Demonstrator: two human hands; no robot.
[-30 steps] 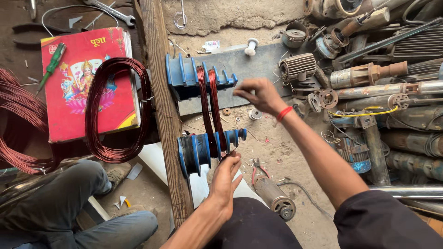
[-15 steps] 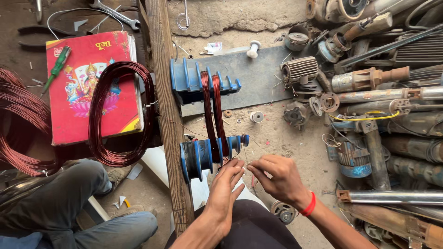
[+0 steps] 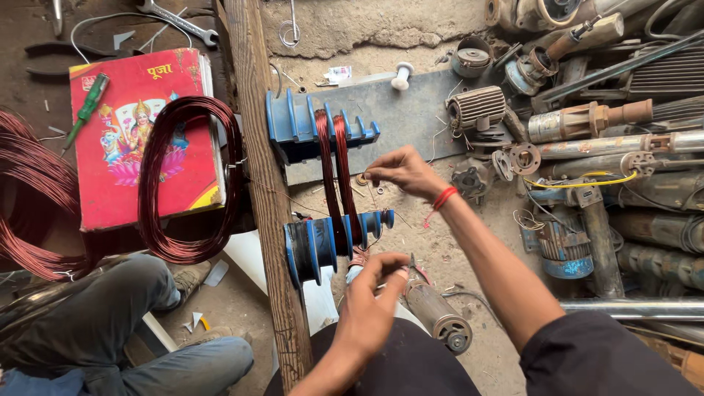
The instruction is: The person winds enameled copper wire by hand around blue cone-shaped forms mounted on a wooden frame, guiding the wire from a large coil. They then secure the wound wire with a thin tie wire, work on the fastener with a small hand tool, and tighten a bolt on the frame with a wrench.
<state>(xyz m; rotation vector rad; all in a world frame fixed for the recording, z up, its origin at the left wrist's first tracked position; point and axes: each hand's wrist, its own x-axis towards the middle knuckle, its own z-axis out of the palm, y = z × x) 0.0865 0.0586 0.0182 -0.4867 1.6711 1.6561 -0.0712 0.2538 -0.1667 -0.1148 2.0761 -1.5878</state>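
Two bare hands and forearms enter from bottom of frame.

Right hand (image 3: pixel 405 171), centre of frame: red thread band (image 3: pixel 443 198) wound round wrist, several strands. Forearm bare, no watch, no ring visible. Dark, near-black short sleeve (image 3: pixel 609 359) at lower right corner, loose fabric, plain.

Left hand (image 3: pixel 370 312), lower centre: no band, no ring visible, forearm bare to frame edge.

Dark trousers (image 3: pixel 411 367) across lap at bottom centre, same near-black tone, plain.
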